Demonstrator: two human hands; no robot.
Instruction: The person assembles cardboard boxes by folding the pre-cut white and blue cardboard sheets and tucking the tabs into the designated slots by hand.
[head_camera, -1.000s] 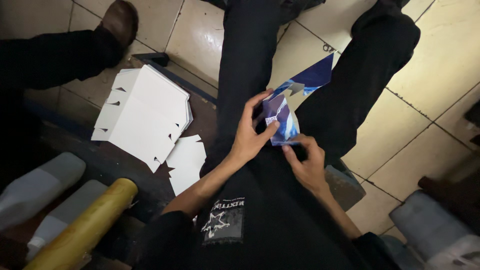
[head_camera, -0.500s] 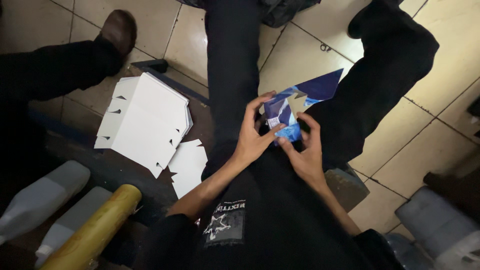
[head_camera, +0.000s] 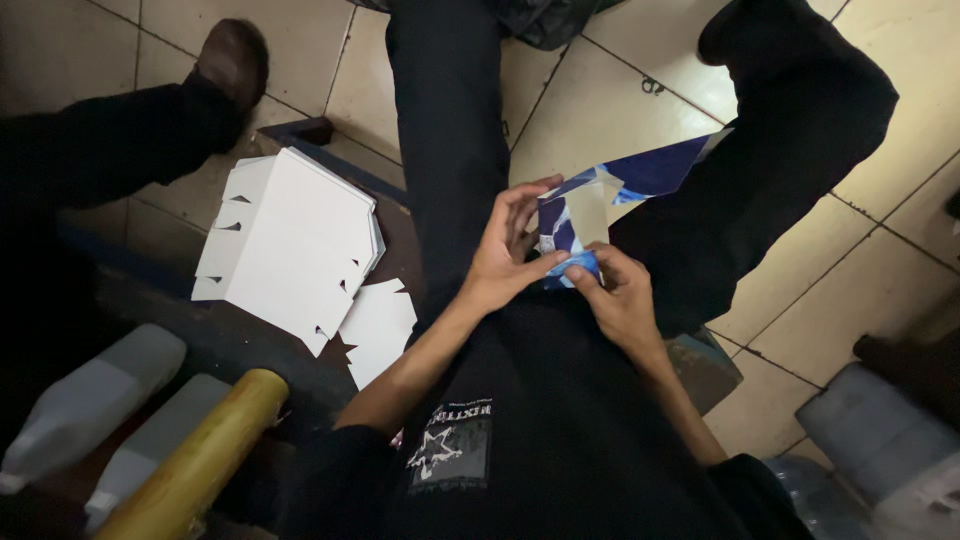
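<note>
I look down at my lap, seated in dark clothes. Both hands hold a small blue and white printed cardboard carton (head_camera: 590, 205) between my knees. My left hand (head_camera: 505, 255) grips its left side, thumb pressed on the lower front. My right hand (head_camera: 620, 295) pinches the carton's bottom edge from the right. A blue flap of the carton sticks out up and to the right over my right thigh. A pale inner panel shows at the top.
A stack of flat white die-cut carton blanks (head_camera: 290, 240) lies on a dark low surface to my left, with a loose blank (head_camera: 378, 325) beside it. A yellow roll (head_camera: 195, 460) and grey plastic jugs (head_camera: 90, 395) sit at lower left. Another person's shoe (head_camera: 232, 62) rests on the tiled floor.
My hands have closed together on the carton, the right hand moving up to its bottom edge. The blue flap has swung further up and right, and the view shifted slightly.
</note>
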